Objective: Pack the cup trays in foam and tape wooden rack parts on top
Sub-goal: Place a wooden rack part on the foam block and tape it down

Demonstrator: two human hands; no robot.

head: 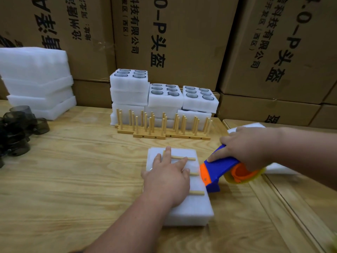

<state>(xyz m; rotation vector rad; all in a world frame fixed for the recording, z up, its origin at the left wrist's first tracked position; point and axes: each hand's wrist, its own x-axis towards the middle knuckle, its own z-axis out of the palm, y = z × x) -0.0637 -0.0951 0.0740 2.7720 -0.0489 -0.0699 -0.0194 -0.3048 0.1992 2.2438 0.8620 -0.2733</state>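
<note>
Foam block (189, 203), a closed white slab that presumably has a cup tray packed inside, lies on the bench (73, 179) straight ahead of the person, its long axis running away from the body and slightly left. Across its top lie wooden rack dowels (184, 158), crosswise to that axis; three free ends show to the right of the left hand (166, 181), at the far end, the middle and nearer the body.

The left hand is spread flat, fingers straight, pressing the dowels down onto the foam. The right hand (249, 148) has its fingers curled round the blue handle of a tape dispenser (224, 170), whose orange-and-blue nose touches or nearly touches the block's right edge near the middle dowel. So the dispenser comes in from the right, and a strip would probably have to run leftward across the short width, along the dowels, right where the left hand rests.

The left ends of the dowels, and any base bar joining them, are hidden under that hand. No tape can be made out on the foam, though motion blur around the dispenser and its roll makes that uncertain. The right forearm is cut off by the frame edge.
</note>
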